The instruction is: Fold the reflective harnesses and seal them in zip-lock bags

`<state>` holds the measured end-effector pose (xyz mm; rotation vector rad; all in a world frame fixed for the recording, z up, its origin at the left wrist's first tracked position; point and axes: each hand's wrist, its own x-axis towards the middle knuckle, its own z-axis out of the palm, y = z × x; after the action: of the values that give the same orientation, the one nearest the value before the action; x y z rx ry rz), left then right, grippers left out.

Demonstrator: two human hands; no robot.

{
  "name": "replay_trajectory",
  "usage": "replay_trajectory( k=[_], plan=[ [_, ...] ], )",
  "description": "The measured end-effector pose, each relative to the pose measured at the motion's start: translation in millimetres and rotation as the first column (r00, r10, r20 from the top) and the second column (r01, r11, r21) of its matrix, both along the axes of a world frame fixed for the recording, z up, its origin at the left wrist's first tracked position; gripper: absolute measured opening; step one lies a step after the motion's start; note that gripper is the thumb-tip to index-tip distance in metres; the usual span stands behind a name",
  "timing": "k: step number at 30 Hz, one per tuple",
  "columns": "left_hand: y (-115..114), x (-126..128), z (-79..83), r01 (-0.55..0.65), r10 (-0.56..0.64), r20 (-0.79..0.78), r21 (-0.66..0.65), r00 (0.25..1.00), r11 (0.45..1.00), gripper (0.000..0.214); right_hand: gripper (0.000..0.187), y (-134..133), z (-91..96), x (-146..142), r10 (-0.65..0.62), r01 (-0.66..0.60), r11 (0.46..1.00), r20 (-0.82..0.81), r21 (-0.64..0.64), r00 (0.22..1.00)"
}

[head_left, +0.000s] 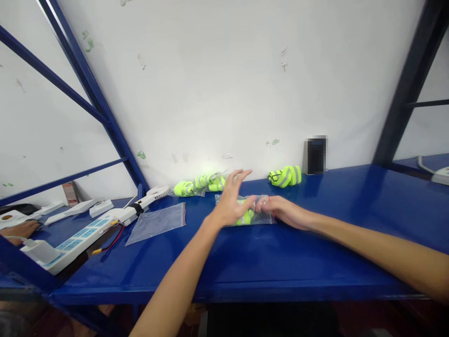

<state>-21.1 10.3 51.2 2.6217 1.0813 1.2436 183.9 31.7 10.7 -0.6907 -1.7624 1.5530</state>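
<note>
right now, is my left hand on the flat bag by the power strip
No, the left hand is at the bag with yellow cloth in it, and the flat bag lies apart to the left.

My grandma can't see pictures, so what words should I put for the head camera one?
A person's left hand and right hand are at a clear plastic bag holding a bright yellow-green bundle on a blue table. More yellow-green bundles lie near the white wall behind, and a flat clear bag lies to the left.
</note>
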Motion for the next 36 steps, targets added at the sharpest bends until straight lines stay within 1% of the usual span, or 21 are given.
replay_trajectory(
  k=[2,3,5,7,9,11,13,14,16,17,18,19,21,23,26,27,29,31,32,34,36],
  plan=[
    [14.2,-19.3,7.4,-0.132,0.131,-0.034,-0.038,0.991,0.990,0.048,0.021,-1.2,1.1,-1.5,-0.085,0.074,0.993,0.119,0.095,0.989],
    [20.9,-28.6,8.8,-0.146,0.139,-0.067,-0.106,0.988,0.984,0.044,0.022,-1.4,0.8,-2.0,-0.090,0.074,0.991,0.143,0.116,0.986],
    [31.2,-44.1,7.0,-0.109,0.093,-0.067,-0.304,0.993,0.946,0.045,0.026,-1.1,-0.8,-2.5,-0.043,0.030,0.994,0.126,0.108,0.991],
    [35.7,-53.1,1.6,-0.076,0.068,-0.035,-0.471,0.997,0.879,0.051,0.025,0.2,-2.9,-3.1,0.003,-0.009,0.998,0.086,0.068,0.996],
    [34.8,-55.4,-3.3,-0.092,0.072,-0.058,-0.560,0.996,0.823,0.055,0.018,1.7,-4.7,-4.2,0.002,-0.002,1.000,0.025,-0.008,1.000],
    [30.5,-52.2,-5.5,-0.113,0.047,-0.124,-0.605,0.991,0.788,0.056,0.009,3.5,-5.6,-5.4,0.023,-0.026,0.996,-0.036,-0.088,0.999],
    [25.3,-45.7,-5.6,-0.099,-0.017,-0.169,-0.652,0.986,0.752,0.058,0.009,6.0,-5.2,-5.5,0.049,-0.053,0.995,-0.055,-0.088,0.997],
    [22.9,-42.1,-5.5,-0.088,-0.052,-0.183,-0.676,0.982,0.731,0.059,0.010,7.6,-4.3,-4.7,0.036,-0.038,0.998,-0.044,-0.049,0.998],
    [19.3,-35.7,-5.5,-0.080,-0.088,-0.198,-0.706,0.976,0.704,0.061,0.006,11.4,-0.9,-0.6,-0.064,0.063,0.995,0.008,0.078,0.998],
    [18.2,-33.5,-5.8,-0.081,-0.091,-0.200,-0.712,0.976,0.697,0.062,0.009,13.4,1.5,2.7,-0.136,0.127,0.980,0.053,0.151,0.989],
    [17.6,-32.2,-6.1,-0.082,-0.089,-0.199,-0.713,0.976,0.696,0.062,0.017,15.3,4.2,6.6,-0.207,0.179,0.958,0.111,0.223,0.972],
    [17.2,-31.9,-6.5,-0.080,-0.086,-0.193,-0.712,0.977,0.697,0.062,0.023,16.7,6.9,10.7,-0.260,0.203,0.936,0.178,0.287,0.949],
    [17.2,-33.3,-7.5,-0.066,-0.094,-0.182,-0.714,0.979,0.697,0.059,0.026,18.2,11.3,18.3,-0.302,0.166,0.907,0.320,0.387,0.898],
    [17.1,-36.2,-8.9,-0.049,-0.102,-0.166,-0.715,0.981,0.697,0.055,0.032,17.7,12.5,22.4,-0.304,0.080,0.884,0.437,0.461,0.846],
    [16.5,-40.1,-11.8,0.008,-0.115,-0.098,-0.723,0.989,0.691,0.046,0.034,14.9,8.6,19.3,-0.328,-0.014,0.838,0.523,0.546,0.787],
    [16.4,-41.1,-13.0,0.037,-0.116,-0.059,-0.731,0.991,0.681,0.043,0.032,13.8,6.6,16.6,-0.321,-0.028,0.834,0.525,0.551,0.788],
    [17.2,-42.2,-16.0,0.103,-0.117,0.033,-0.744,0.993,0.660,0.036,0.029,11.7,3.1,10.5,-0.287,-0.023,0.844,0.488,0.535,0.824],
    [19.3,-42.1,-20.4,0.172,-0.098,0.144,-0.737,0.985,0.654,0.030,0.026,10.1,1.4,5.0,-0.266,0.035,0.866,0.400,0.499,0.877],
    [20.7,-41.2,-23.2,0.211,-0.079,0.211,-0.724,0.974,0.656,0.028,0.026,9.7,1.2,2.8,-0.261,0.083,0.883,0.337,0.461,0.905],
    [22.9,-37.0,-30.0,0.289,-0.031,0.356,-0.702,0.934,0.651,0.027,0.028,9.6,1.7,0.0,-0.253,0.181,0.923,0.182,0.338,0.950],
    [23.2,-29.5,-37.0,0.360,0.011,0.462,-0.706,0.887,0.610,0.032,0.029,10.5,2.8,-0.8,-0.265,0.253,0.948,0.036,0.193,0.964]
  ],
)
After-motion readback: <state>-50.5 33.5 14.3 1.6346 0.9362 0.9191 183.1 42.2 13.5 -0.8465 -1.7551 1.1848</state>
